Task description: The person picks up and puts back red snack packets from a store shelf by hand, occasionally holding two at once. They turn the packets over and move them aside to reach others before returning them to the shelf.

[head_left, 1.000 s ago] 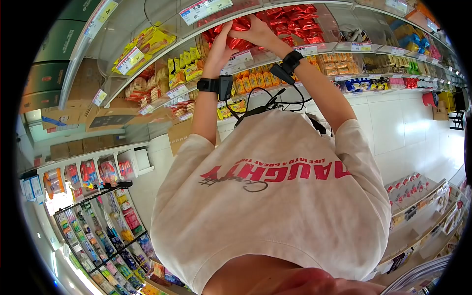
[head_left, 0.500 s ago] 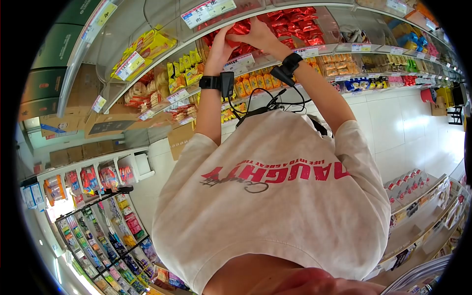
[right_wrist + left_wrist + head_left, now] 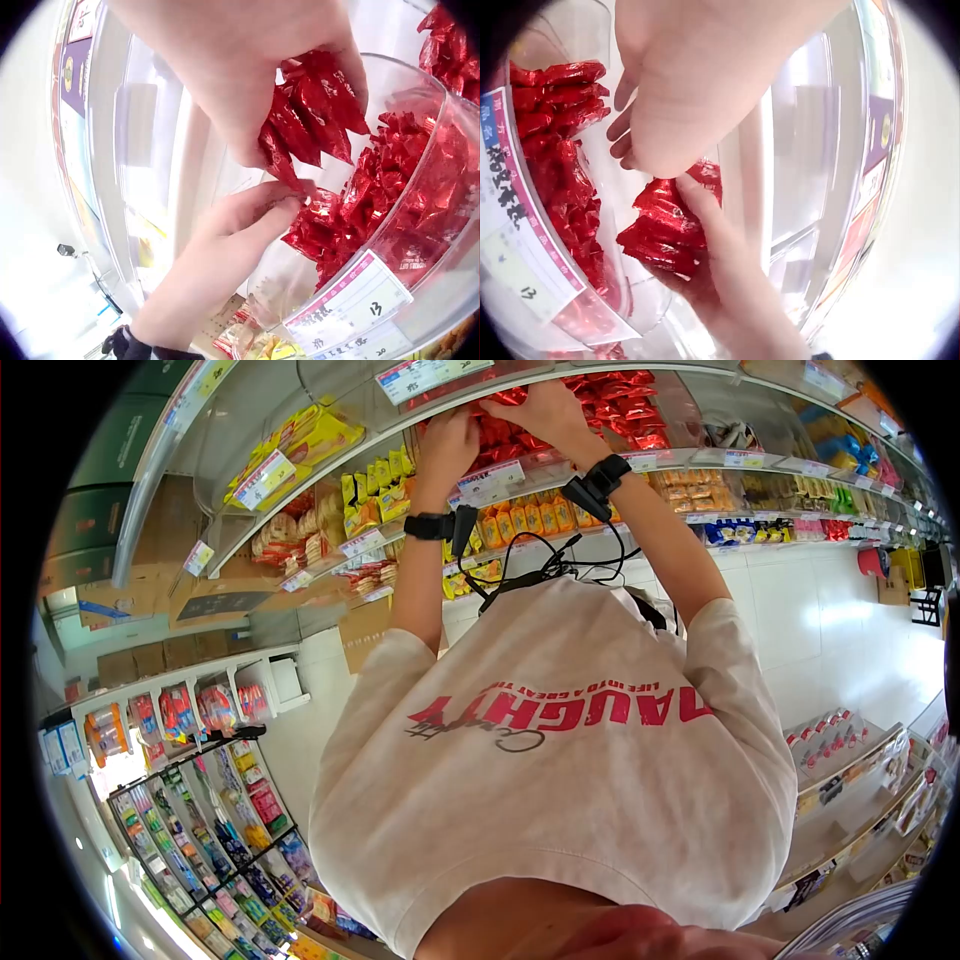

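My right hand (image 3: 247, 82) grips several shiny red foil packets (image 3: 315, 112) in a row, standing side by side. In the left wrist view the packets (image 3: 667, 225) lie under its thumb, next to a clear bin. My left hand (image 3: 697, 90) is close by, its fingers loosely bent and nothing showing between them. Seen from the right wrist, the left hand (image 3: 232, 232) has its thumb and forefinger near each other, beside red packets (image 3: 375, 180) piled in the bin. Both hands, left (image 3: 450, 445) and right (image 3: 545, 415), are over that shelf.
A price card (image 3: 349, 304) is fixed on the bin's front. Yellow packets (image 3: 375, 490) and orange packets (image 3: 515, 525) fill lower shelf sections. Yellow bags (image 3: 300, 450) lie in a bin to the left. A shelf edge with a price label (image 3: 430, 375) runs above the hands.
My hands, close together around red packets before, have parted somewhat. The right one has shifted right and up; the left has turned and dropped slightly lower.
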`<action>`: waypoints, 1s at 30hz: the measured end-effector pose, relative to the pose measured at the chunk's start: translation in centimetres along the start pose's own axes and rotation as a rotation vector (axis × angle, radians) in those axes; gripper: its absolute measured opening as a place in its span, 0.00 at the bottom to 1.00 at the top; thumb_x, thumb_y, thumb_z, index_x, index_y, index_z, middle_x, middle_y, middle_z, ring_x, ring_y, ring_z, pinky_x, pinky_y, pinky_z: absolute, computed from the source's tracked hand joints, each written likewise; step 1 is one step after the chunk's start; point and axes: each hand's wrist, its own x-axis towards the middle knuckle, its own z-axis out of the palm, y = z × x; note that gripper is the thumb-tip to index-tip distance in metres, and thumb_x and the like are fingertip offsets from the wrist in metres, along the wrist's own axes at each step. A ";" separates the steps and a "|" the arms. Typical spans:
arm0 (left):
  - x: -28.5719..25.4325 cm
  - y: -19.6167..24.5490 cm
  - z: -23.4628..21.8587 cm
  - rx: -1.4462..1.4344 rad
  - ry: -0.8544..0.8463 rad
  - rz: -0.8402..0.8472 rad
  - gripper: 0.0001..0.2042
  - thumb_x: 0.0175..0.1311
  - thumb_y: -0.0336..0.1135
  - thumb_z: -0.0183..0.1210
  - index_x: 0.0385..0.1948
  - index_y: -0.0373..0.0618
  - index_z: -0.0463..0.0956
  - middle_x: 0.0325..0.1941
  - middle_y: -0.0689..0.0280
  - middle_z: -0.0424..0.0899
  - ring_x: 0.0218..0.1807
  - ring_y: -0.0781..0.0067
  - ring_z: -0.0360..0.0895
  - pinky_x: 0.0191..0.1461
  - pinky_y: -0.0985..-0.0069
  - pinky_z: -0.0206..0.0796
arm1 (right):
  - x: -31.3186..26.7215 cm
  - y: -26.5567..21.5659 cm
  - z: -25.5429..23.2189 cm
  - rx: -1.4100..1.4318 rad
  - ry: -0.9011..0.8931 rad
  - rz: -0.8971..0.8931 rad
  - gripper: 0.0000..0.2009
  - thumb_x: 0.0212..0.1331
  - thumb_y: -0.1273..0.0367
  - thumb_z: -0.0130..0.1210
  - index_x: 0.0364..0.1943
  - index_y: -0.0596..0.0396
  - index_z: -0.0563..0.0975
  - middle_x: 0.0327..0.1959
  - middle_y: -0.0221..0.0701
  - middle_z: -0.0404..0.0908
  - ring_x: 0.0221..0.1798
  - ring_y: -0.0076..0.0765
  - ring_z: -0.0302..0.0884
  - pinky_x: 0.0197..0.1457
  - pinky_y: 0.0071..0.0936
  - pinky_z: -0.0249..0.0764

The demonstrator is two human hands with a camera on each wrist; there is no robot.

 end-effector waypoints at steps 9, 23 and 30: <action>3.9 -4.0 4.8 0.388 -0.490 0.174 0.17 0.67 0.36 0.56 0.54 0.43 0.80 0.55 0.50 0.84 0.60 0.48 0.78 0.67 0.48 0.66 | -0.2 -1.5 0.0 0.031 0.050 0.068 0.34 0.52 0.47 0.69 0.55 0.59 0.78 0.49 0.51 0.83 0.51 0.58 0.82 0.52 0.48 0.79; 2.2 -6.5 2.1 0.085 -0.025 0.070 0.15 0.68 0.37 0.54 0.52 0.42 0.79 0.44 0.45 0.84 0.43 0.39 0.80 0.47 0.48 0.72 | 1.4 0.8 5.0 0.044 0.109 0.003 0.31 0.54 0.48 0.68 0.54 0.53 0.75 0.47 0.49 0.83 0.49 0.59 0.82 0.47 0.52 0.80; 1.7 -5.6 -0.1 0.017 -0.324 -0.227 0.16 0.70 0.38 0.53 0.55 0.40 0.77 0.46 0.44 0.84 0.45 0.38 0.80 0.48 0.50 0.74 | 4.5 2.5 10.6 -0.134 0.039 0.245 0.39 0.58 0.37 0.56 0.64 0.52 0.69 0.58 0.50 0.80 0.58 0.63 0.78 0.58 0.54 0.77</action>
